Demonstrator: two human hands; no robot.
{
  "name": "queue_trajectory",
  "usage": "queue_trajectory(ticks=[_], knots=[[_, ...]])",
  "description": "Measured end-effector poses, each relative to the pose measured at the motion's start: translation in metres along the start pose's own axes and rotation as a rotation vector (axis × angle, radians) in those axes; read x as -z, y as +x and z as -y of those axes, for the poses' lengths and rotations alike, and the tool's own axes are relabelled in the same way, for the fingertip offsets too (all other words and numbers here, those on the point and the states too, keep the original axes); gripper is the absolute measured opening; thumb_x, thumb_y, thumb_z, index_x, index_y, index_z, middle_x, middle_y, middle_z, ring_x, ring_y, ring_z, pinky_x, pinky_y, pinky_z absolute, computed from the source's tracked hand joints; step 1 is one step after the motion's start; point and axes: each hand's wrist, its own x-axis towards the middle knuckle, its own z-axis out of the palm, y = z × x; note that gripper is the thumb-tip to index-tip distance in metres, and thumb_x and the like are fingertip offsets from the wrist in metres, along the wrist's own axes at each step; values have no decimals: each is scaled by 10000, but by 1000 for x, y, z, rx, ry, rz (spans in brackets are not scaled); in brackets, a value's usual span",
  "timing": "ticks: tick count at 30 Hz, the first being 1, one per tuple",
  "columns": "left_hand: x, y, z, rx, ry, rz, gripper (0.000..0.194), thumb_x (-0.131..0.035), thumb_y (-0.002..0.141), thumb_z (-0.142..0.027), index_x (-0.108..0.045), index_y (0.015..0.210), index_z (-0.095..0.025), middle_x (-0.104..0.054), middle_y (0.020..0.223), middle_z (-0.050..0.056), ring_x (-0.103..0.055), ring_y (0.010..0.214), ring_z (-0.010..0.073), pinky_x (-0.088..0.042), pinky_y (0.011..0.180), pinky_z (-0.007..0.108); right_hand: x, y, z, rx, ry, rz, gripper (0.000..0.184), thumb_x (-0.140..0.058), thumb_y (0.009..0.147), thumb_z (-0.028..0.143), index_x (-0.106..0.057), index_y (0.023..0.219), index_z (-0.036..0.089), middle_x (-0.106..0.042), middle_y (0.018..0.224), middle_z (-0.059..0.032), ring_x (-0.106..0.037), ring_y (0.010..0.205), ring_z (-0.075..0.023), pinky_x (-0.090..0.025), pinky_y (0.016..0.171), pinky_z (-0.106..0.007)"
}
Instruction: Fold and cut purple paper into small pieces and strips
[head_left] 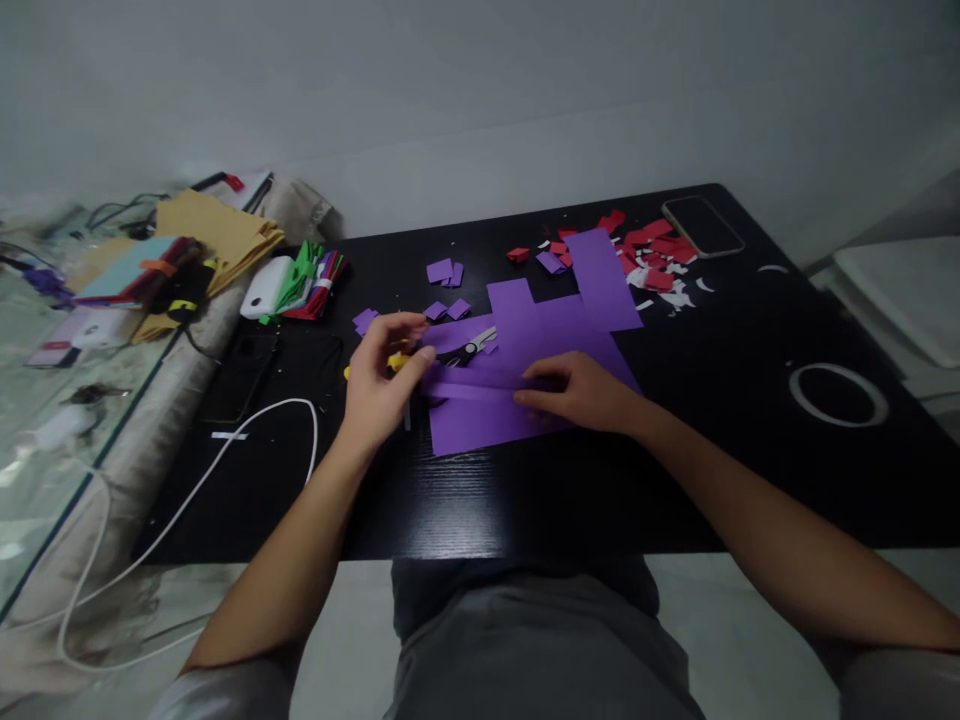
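A folded strip of purple paper (480, 384) lies slantwise above a larger purple sheet (480, 430). My right hand (581, 392) pinches the strip's right end between thumb and fingers. Close to its left end is my left hand (382, 375), thumb and fingers curved and apart with nothing clearly between them. Scissors (471, 349) rest on the purple paper between my hands, blades pointing up and right; their handles are partly hidden. Something yellow (397, 361) shows behind my left fingers. Another purple piece (602, 280) overlaps the sheet at the upper right.
Small purple pieces (441, 271) lie behind the sheet. Red and white scraps (660, 260) and a phone (703, 226) are at the back right, a white ring (838, 395) at the right. Bundled coloured papers (307, 282), a dark phone (241, 378) and a white cable (225, 455) occupy the left.
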Motion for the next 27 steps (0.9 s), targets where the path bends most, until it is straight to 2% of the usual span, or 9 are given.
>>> queue_trajectory(ticks=[2,4,6,9,13,16,19,23,27], knots=[[0,-2,-5,-138,190,171,242,-756,879,-292,-735,1110,-222,-749,1162,71,-674,1122,230,-481,1046,381,-1,-1,-1,97,-192,29,187,-785,836,391,-776,856,205,-755,712,-15,-703,653,-198,-525,672,-332],[-4,-7,-12,-176,254,443,162,-720,924,-312,-750,1057,-225,-774,1061,55,-706,1002,210,-510,947,346,-2,-3,1,193,-294,75,164,-788,834,360,-795,884,204,-786,814,-28,-720,749,-208,-517,736,-337],[-12,-13,-18,-153,275,682,169,-683,960,-342,-750,1048,-215,-773,956,43,-706,855,185,-510,795,300,-3,-5,4,229,-289,128,160,-783,836,334,-801,929,206,-800,881,-30,-734,812,-211,-522,775,-336],[-20,-19,-21,-115,276,848,192,-624,1000,-347,-745,950,-205,-710,773,0,-627,669,142,-429,651,267,-1,-7,7,209,-154,161,194,-796,817,315,-792,982,213,-806,914,-24,-753,856,-204,-556,822,-332],[-20,-19,-18,4,246,802,265,-644,976,-374,-689,794,-187,-589,647,-37,-504,577,115,-357,575,248,8,-6,7,200,-49,77,297,-867,749,356,-781,993,212,-801,957,-34,-754,924,-222,-577,898,-368],[-17,-16,-14,129,169,717,302,-640,974,-414,-692,805,-169,-645,707,-13,-561,642,120,-414,627,236,14,-1,5,206,89,-80,422,-908,705,415,-768,1053,220,-789,1052,-53,-739,988,-239,-587,901,-380],[-17,-15,-10,237,66,611,313,-660,960,-449,-706,860,-155,-716,791,26,-626,686,130,-467,660,235,14,4,3,130,415,-240,420,-846,787,490,-745,1112,245,-771,1048,-49,-739,959,-218,-624,833,-363],[-21,-17,-6,326,-59,498,334,-700,928,-480,-676,875,-151,-737,804,41,-655,662,130,-495,646,233,7,8,1,24,687,-278,422,-928,704,443,-753,1014,216,-769,927,-30,-758,881,-197,-650,819,-349],[-23,-19,-9,377,-152,538,319,-725,911,-457,-662,869,-147,-738,819,45,-663,687,132,-508,670,236,1,9,2,27,735,-329,377,-970,639,361,-766,913,203,-783,889,-22,-761,830,-181,-656,815,-341]])
